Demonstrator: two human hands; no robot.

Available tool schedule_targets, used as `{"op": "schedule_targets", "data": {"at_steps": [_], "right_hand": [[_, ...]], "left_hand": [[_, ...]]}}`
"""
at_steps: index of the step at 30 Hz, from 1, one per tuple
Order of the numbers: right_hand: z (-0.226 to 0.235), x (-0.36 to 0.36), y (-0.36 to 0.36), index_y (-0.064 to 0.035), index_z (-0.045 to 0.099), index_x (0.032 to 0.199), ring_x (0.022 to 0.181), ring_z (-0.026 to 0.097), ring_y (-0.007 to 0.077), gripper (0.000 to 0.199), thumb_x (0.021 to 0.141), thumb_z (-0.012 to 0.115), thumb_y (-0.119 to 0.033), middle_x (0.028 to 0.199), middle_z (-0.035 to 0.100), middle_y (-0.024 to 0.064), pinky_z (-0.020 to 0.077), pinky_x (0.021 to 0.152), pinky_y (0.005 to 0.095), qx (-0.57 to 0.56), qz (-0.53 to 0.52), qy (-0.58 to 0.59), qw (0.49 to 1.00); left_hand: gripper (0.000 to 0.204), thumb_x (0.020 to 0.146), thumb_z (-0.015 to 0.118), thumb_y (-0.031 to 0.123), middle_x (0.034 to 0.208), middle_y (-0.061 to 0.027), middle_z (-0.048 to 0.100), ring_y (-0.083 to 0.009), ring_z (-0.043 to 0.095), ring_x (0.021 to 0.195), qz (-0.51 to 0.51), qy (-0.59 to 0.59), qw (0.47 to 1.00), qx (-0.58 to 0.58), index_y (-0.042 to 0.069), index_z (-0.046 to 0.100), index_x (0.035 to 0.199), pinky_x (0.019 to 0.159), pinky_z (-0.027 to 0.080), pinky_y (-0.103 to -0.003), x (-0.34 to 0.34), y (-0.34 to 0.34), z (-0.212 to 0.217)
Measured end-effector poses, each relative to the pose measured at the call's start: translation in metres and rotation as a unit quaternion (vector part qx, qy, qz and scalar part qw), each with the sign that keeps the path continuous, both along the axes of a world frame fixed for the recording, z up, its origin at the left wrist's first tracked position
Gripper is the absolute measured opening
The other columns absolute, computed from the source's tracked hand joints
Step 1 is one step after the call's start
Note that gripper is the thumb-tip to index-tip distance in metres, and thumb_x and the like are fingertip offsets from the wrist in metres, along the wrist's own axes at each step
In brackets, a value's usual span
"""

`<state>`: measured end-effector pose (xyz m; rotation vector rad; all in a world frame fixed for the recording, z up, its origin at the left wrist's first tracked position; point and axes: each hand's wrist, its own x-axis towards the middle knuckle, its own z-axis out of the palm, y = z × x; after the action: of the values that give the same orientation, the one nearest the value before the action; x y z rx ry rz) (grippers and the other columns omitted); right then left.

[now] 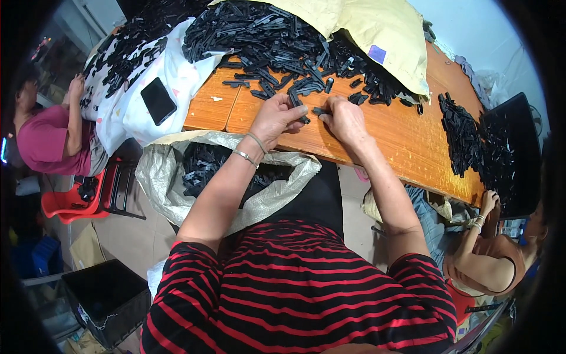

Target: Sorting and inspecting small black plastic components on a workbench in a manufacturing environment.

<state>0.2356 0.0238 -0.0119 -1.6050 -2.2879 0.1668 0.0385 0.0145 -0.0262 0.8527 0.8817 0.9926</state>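
Note:
My left hand (273,122) is closed on a long, narrow black plastic part (295,101), held tilted above the front edge of the wooden table (386,134). Just to its right, my right hand (346,121) pinches a small black piece (319,111), whose exact kind is too small to make out. The two hands are close together but apart. Beyond them spreads a large heap of similar black plastic parts (253,35), with loose ones lying toward me. Below my left forearm, an open woven sack (154,171) on my lap holds more black parts.
A yellowish sack (389,29) partly covers the heap. A phone (158,101) lies on white patterned cloth at left. Co-workers sit at left (47,138) and right (486,265). More black parts (460,135) and a black bin (519,156) are at right. Another black crate (106,301) stands lower left.

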Motion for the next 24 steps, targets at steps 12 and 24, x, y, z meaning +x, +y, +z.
{"op": "schedule_targets", "data": {"at_steps": [12, 24], "right_hand": [[0.026, -0.034, -0.027, 0.0017, 0.060, 0.096, 0.061, 0.058, 0.0094, 0.017, 0.083, 0.067, -0.007, 0.079, 0.061, 0.0055, 0.0464, 0.055, 0.0268, -0.040, -0.004, 0.309, 0.950], [0.023, -0.041, -0.028, 0.0018, 0.063, 0.091, 0.062, 0.057, 0.0090, 0.017, 0.078, 0.072, -0.002, 0.081, 0.061, 0.0062, 0.0482, 0.059, 0.0241, 0.016, -0.013, 0.345, 0.938]], "left_hand": [[0.043, 0.078, 0.067, -0.009, 0.101, -0.0053, 0.061, -0.0120, 0.062, 0.091, 0.074, 0.062, 0.978, 0.187, 0.002, 0.051, 0.117, 0.078, 0.055, -0.025, 0.014, 0.002, 0.000], [0.038, 0.082, 0.058, -0.009, 0.101, -0.0094, 0.063, -0.0150, 0.062, 0.093, 0.085, 0.108, 0.963, 0.232, -0.001, 0.052, 0.119, 0.083, 0.051, -0.028, 0.015, -0.003, 0.004]]}}
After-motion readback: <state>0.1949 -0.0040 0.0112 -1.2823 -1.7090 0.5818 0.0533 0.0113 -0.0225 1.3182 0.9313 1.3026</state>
